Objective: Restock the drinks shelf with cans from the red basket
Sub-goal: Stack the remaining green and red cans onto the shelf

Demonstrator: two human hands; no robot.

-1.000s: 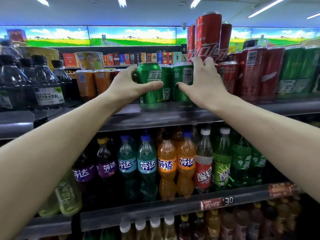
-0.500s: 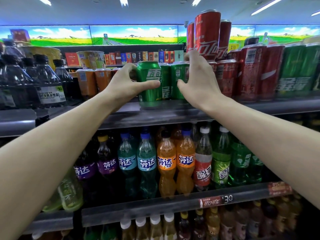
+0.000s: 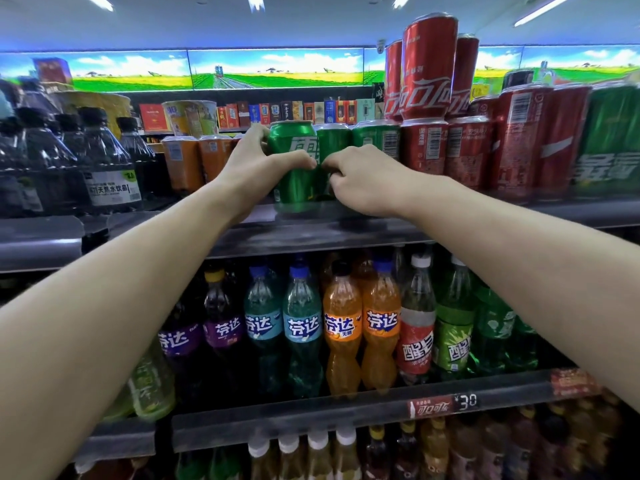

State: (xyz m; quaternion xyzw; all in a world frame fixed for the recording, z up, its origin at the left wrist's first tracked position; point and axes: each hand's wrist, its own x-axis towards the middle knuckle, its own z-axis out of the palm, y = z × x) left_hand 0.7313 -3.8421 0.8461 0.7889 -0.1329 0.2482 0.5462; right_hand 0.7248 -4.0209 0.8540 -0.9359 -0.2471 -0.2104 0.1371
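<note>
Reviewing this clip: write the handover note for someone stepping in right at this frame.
Left hand grips the front green can, which stands at the top shelf edge.
Right hand, fingers curled, touches that can's right side; what it holds cannot be told.
Done: green cans lined up beside red cans.
Left: settle this can. The red basket is out of view.

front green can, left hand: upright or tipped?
Upright. The front green can stands on the top shelf, rim level; the left hand grips its side.
</note>
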